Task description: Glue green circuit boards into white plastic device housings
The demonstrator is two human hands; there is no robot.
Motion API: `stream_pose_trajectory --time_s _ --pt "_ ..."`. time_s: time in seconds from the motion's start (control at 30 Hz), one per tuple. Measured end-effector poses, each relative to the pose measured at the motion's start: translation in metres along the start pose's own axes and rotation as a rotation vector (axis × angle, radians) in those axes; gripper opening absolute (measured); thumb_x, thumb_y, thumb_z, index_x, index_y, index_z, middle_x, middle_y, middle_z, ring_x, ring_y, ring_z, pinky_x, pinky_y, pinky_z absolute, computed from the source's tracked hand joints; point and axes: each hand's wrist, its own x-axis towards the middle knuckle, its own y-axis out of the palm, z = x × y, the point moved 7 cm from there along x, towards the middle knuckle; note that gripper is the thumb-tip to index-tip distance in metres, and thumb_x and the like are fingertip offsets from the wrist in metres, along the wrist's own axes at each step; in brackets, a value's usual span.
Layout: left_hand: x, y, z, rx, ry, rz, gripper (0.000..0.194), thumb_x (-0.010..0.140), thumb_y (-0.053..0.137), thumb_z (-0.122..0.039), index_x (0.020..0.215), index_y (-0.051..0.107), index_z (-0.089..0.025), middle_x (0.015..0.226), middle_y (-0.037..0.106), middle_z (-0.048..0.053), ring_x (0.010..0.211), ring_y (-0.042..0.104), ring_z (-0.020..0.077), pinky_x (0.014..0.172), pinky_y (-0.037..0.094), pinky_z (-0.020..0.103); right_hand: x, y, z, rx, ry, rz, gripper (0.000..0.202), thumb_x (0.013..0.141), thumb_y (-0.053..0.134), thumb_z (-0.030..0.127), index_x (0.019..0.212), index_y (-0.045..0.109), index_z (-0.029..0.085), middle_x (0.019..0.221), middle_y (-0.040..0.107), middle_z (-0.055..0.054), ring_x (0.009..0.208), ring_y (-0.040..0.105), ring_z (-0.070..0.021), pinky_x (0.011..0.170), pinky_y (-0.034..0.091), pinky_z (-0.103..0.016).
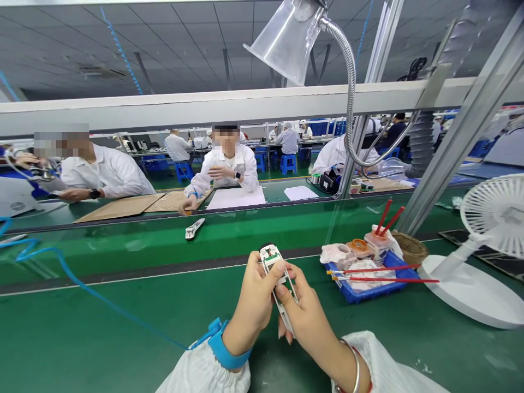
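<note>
Near the middle of the view, a slim white device (270, 255) with an open face shows green circuit board inside. It is tilted, its top end pointing up and slightly left. My left hand (256, 289) wraps its upper left side, the thumb lying across the front. On the lower right side my right hand (303, 305) holds it too, thumb on the front and fingers behind and beside. A blue strap (229, 349) with a cord circles my left wrist. Another white device part (194, 228) lies on the green belt beyond my hands.
To the right stand a blue tray (360, 295) with jars and red-handled brushes, and a white fan (475, 289). A lamp (286, 41) hangs above. A blue coiled cord (98, 300) crosses left. Co-workers in white sit across the belt (143, 245).
</note>
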Motion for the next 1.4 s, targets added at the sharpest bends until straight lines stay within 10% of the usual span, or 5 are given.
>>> stream_pose_trajectory --time_s 0.2,0.53,0.73,1.4 --pt "-0.001 0.004 0.001 0.074 -0.056 0.061 0.033 0.077 0.061 -0.043 0.087 0.039 -0.021 0.073 0.063 0.000 0.034 0.047 0.0080 0.024 0.030 0.017 -0.002 0.001 0.000 -0.018 0.035 0.002 0.054 0.085 0.041 0.059 0.122 0.031 0.022 0.055 0.054 0.007 0.031 0.052 -0.0113 0.027 0.039 -0.017" --pt "-0.001 0.009 0.002 -0.007 -0.150 0.127 0.030 0.075 0.065 -0.038 0.088 0.047 -0.018 0.076 0.063 0.002 0.045 0.054 0.0116 0.025 0.034 0.018 -0.002 -0.003 -0.004 -0.025 0.030 0.042 0.043 0.088 0.039 0.055 0.119 0.032 0.024 0.055 0.052 0.008 0.030 0.051 -0.0113 0.025 0.041 -0.018" --pt "0.005 0.007 -0.001 -0.038 -0.172 0.141 0.044 0.074 0.069 -0.036 0.107 0.053 -0.013 0.078 0.067 0.005 0.070 0.064 0.0136 0.064 0.051 0.022 -0.003 0.002 -0.006 0.072 0.084 0.068 0.051 0.086 0.041 0.058 0.122 0.028 0.024 0.054 0.052 0.008 0.030 0.051 -0.0114 0.024 0.040 -0.018" --pt "0.023 -0.006 0.022 0.009 -0.229 0.067 0.044 0.073 0.068 -0.038 0.107 0.057 -0.013 0.081 0.068 0.006 0.060 0.061 0.0126 0.051 0.047 0.021 0.022 -0.005 -0.034 0.132 0.175 0.007 0.057 0.078 0.048 0.062 0.115 0.032 0.022 0.046 0.050 0.010 0.027 0.047 -0.0126 0.022 0.035 -0.018"
